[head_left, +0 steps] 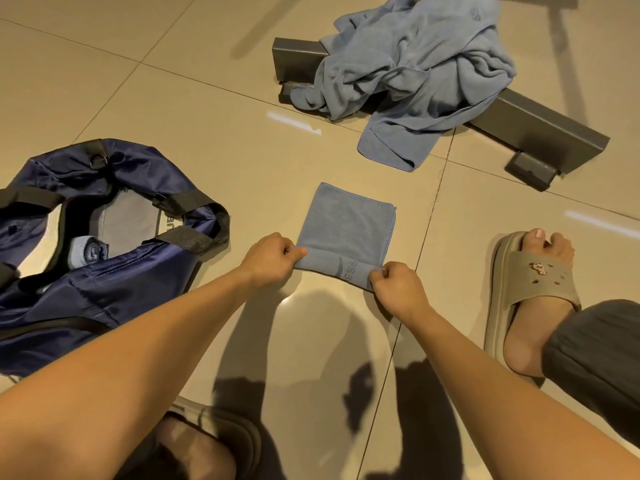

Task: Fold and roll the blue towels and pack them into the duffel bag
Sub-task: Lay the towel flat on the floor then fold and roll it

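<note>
Floor (207, 116): large glossy beige tiles, thin dark grout lines. Two pale light streaks (294, 123) reflect off the tiles. Soft shadows at bottom. Grey rectangular metal bar (540, 128) at upper right, on dark rubber feet (531, 171).

1. The duffel bag (104, 296) runs off the left edge.
2. The towel pile (415, 64) hides the middle of the gray metal beam (540, 129).
3. The rolled towel (88, 252) inside shows only one end.

Both our arms reach forward; our left hand (268, 258) and right hand (394, 289) pinch the near edge of the towel (346, 223).
</note>
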Action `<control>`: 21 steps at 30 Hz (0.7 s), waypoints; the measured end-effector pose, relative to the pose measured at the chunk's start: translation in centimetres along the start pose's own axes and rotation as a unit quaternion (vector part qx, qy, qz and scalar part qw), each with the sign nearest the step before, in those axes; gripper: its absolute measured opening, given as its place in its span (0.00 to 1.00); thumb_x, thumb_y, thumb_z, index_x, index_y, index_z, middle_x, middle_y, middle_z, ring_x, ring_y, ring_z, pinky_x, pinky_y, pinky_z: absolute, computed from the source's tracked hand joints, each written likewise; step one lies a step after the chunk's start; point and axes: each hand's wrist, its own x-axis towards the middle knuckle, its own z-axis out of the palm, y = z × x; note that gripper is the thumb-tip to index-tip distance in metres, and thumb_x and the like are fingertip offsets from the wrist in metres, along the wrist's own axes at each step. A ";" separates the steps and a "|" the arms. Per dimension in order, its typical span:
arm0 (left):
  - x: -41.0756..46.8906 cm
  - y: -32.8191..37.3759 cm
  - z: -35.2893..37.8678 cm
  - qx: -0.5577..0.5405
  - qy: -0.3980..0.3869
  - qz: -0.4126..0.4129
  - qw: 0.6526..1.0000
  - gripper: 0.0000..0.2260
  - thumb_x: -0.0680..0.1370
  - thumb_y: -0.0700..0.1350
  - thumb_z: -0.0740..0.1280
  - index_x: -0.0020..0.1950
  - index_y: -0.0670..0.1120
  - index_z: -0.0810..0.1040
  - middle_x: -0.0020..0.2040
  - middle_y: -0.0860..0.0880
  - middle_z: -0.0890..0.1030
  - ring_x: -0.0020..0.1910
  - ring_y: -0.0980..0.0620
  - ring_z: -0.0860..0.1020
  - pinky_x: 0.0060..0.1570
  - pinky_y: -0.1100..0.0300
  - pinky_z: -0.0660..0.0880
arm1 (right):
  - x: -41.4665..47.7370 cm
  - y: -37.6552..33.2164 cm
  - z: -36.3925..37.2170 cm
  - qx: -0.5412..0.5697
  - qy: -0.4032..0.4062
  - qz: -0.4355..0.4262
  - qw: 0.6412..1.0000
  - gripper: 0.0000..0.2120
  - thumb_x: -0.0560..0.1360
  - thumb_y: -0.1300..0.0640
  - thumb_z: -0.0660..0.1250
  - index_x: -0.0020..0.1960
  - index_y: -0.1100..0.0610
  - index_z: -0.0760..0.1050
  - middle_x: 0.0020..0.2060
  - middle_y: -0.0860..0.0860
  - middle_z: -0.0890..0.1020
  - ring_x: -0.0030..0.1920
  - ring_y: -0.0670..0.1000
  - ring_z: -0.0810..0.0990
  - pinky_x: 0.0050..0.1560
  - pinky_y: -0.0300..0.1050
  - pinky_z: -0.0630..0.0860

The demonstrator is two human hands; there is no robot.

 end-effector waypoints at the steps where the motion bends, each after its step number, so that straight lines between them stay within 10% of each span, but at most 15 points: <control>1: 0.2 0.2 0.1 0.012 0.017 -0.018 1.000 0.23 0.81 0.57 0.64 0.32 0.45 0.65 0.30 0.50 0.69 0.32 0.47 0.69 0.33 0.54 0.64 | 0.0 -0.2 -0.1 0.004 0.023 0.005 1.000 0.13 0.78 0.53 0.63 0.39 0.60 0.72 0.34 0.52 0.77 0.37 0.58 0.75 0.32 0.46 0.68; 10: -0.9 3.3 1.4 0.089 0.116 0.119 0.982 0.09 0.76 0.35 0.63 0.48 0.46 0.80 0.46 0.49 0.79 0.49 0.45 0.74 0.43 0.52 0.70 | -1.2 -0.3 0.4 -0.202 0.113 -0.213 0.949 0.01 0.73 0.63 0.68 0.43 0.58 0.77 0.44 0.53 0.74 0.33 0.58 0.76 0.28 0.48 0.71; 16: -2.3 -0.8 1.3 0.174 0.111 0.273 0.940 0.15 0.74 0.44 0.69 0.60 0.44 0.82 0.59 0.49 0.80 0.55 0.46 0.74 0.54 0.51 0.73 | -1.5 0.3 0.4 -0.251 0.086 -0.229 0.937 0.10 0.75 0.52 0.70 0.51 0.57 0.77 0.49 0.53 0.74 0.40 0.56 0.76 0.29 0.48 0.74; 21: 0.3 -0.2 -0.3 0.132 0.075 0.228 0.962 0.14 0.78 0.51 0.65 0.60 0.50 0.84 0.52 0.53 0.78 0.53 0.50 0.72 0.55 0.53 0.68 | 1.1 0.2 -1.3 -0.132 -0.001 -0.219 0.967 0.08 0.80 0.53 0.64 0.53 0.57 0.78 0.50 0.51 0.75 0.43 0.57 0.79 0.41 0.49 0.74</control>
